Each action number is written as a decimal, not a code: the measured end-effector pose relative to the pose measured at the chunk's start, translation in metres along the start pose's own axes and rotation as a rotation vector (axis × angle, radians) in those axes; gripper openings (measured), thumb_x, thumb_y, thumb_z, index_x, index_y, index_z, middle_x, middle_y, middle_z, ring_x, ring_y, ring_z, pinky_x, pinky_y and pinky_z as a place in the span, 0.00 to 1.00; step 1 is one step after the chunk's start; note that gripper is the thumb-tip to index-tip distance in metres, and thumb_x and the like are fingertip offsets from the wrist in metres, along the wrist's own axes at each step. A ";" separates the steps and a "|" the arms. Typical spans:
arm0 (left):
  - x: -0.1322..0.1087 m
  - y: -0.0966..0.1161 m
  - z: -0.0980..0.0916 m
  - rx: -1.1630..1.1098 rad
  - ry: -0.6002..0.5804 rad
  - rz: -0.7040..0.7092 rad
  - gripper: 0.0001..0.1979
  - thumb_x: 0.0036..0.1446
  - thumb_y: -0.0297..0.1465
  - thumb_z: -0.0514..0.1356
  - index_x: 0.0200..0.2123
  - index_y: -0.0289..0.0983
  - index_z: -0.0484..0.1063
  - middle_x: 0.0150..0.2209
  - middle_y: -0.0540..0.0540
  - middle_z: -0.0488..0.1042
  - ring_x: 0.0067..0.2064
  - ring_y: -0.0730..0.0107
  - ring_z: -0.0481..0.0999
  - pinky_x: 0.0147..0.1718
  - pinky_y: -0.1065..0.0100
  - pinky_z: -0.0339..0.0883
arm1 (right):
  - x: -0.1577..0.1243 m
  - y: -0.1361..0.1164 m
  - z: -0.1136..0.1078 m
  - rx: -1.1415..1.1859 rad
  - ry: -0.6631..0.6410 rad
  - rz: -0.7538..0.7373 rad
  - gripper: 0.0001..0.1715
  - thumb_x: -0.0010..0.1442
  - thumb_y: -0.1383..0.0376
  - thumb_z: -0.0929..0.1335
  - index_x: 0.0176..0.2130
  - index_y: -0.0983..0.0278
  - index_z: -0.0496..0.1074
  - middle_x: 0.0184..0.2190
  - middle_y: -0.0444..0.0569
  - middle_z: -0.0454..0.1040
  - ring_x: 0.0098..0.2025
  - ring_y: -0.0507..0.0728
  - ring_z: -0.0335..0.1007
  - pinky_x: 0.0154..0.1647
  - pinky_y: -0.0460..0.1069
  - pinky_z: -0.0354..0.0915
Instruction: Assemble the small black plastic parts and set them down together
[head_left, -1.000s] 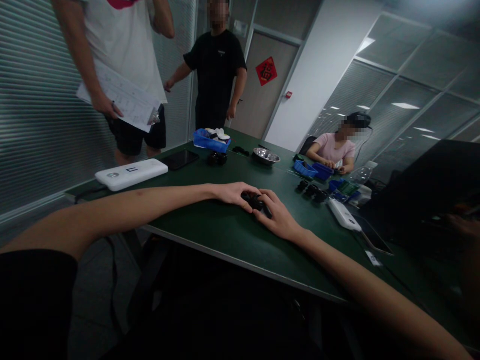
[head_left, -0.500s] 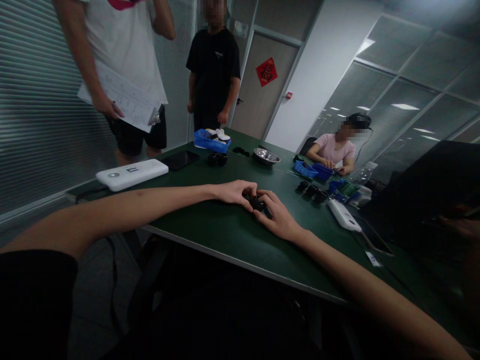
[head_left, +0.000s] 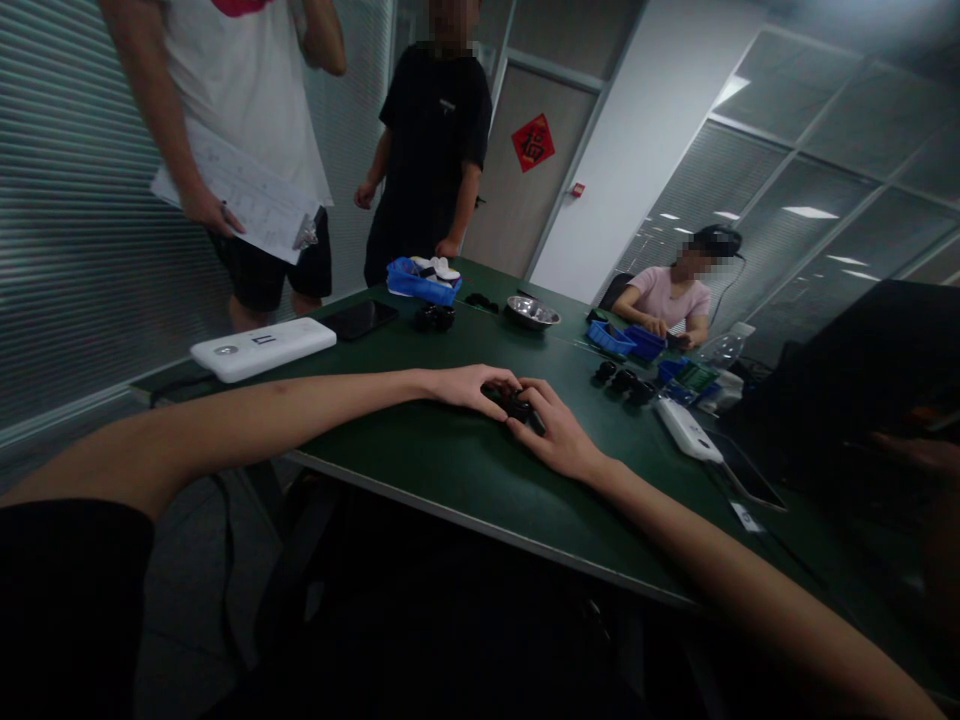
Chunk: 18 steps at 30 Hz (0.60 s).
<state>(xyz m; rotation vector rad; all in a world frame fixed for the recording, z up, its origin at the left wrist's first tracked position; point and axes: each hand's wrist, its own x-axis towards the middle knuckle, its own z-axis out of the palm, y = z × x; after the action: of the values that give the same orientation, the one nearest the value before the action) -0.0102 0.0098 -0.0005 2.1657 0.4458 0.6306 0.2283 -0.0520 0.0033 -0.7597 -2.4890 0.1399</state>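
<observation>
Over the dark green table (head_left: 420,450), both hands are curled around one small glossy black rounded part (head_left: 519,408). My left hand (head_left: 471,386) grips it from the left, thumb in front and fingers behind. From the right, the fingers and thumb of my right hand (head_left: 559,430) close on the same part. The fingers cover much of it, so its exact kind cannot be told.
A white power bank (head_left: 262,348) and a black phone (head_left: 364,320) lie left. Behind are a blue basket (head_left: 425,285), black parts (head_left: 435,318) and a metal bowl (head_left: 532,313). More black parts (head_left: 624,382) and another white device (head_left: 688,431) lie right. A seated co-worker (head_left: 671,295) is across.
My fingers have shifted slightly around the black part, which has turned a little. A standing person in black has leaned closer to the table.
</observation>
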 end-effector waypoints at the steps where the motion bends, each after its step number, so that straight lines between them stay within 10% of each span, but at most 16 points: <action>1: 0.000 0.000 0.000 -0.001 -0.005 0.010 0.28 0.53 0.34 0.71 0.56 0.37 0.71 0.53 0.41 0.76 0.55 0.60 0.75 0.57 0.58 0.65 | 0.000 0.000 0.000 0.001 -0.001 0.003 0.12 0.69 0.58 0.67 0.50 0.59 0.67 0.59 0.57 0.66 0.60 0.65 0.66 0.61 0.64 0.68; 18: 0.000 0.009 0.002 0.040 -0.028 0.040 0.29 0.53 0.35 0.71 0.57 0.37 0.73 0.53 0.42 0.77 0.55 0.58 0.75 0.56 0.59 0.65 | -0.001 -0.001 0.000 -0.002 0.030 -0.005 0.11 0.72 0.55 0.64 0.48 0.58 0.70 0.58 0.56 0.67 0.59 0.65 0.67 0.60 0.64 0.68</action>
<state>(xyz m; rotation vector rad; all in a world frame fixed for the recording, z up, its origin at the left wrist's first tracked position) -0.0084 0.0036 0.0053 2.2237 0.4045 0.6168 0.2288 -0.0536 0.0035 -0.7513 -2.4628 0.1237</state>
